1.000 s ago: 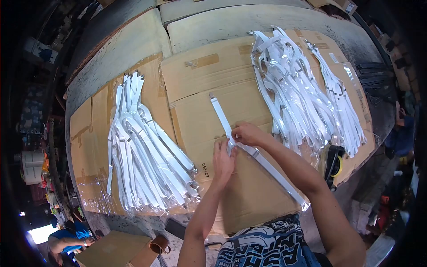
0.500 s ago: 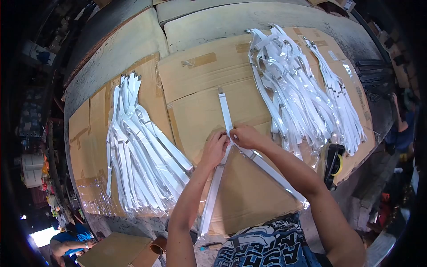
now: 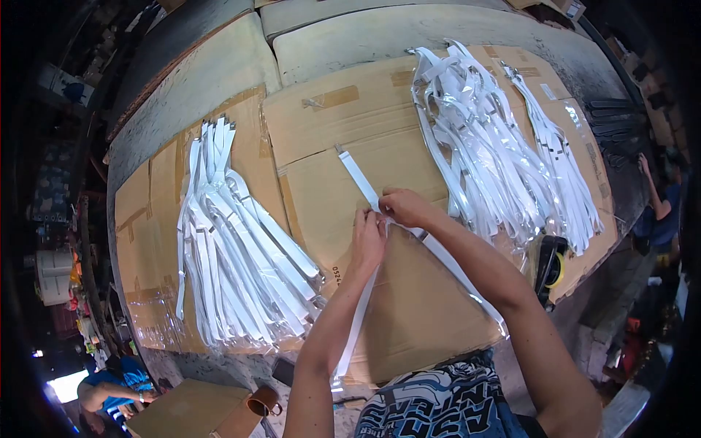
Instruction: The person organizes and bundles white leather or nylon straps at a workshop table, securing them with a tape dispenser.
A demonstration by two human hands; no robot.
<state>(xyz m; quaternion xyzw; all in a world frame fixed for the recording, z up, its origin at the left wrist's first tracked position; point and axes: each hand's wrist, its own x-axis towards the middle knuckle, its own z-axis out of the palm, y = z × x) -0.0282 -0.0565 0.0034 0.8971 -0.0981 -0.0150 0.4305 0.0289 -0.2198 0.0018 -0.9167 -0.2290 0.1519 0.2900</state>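
Note:
A pair of white suspenders point(image 3: 358, 177) lies in a Y on the cardboard, its single strap slanting up to the left and ending in a metal clip point(image 3: 339, 149). The two lower straps spread toward my body, the left one partly behind my forearm. My left hand point(image 3: 370, 237) pinches the suspenders at the junction, fingers closed. Close beside it, my right hand point(image 3: 406, 208) grips the same junction from the right. The fingertips hide the joint itself.
Bundled white suspenders point(image 3: 234, 248) in clear plastic lie at left; a larger pile point(image 3: 475, 146) and a narrower bundle point(image 3: 556, 157) lie at right. A tape dispenser point(image 3: 548, 266) stands near the right edge. Other people work at right point(image 3: 661, 201) and lower left point(image 3: 109, 394).
The upper strap has swung to the left, from nearly upright to a clear slant. Both hands have shifted slightly to the right, still at the junction.

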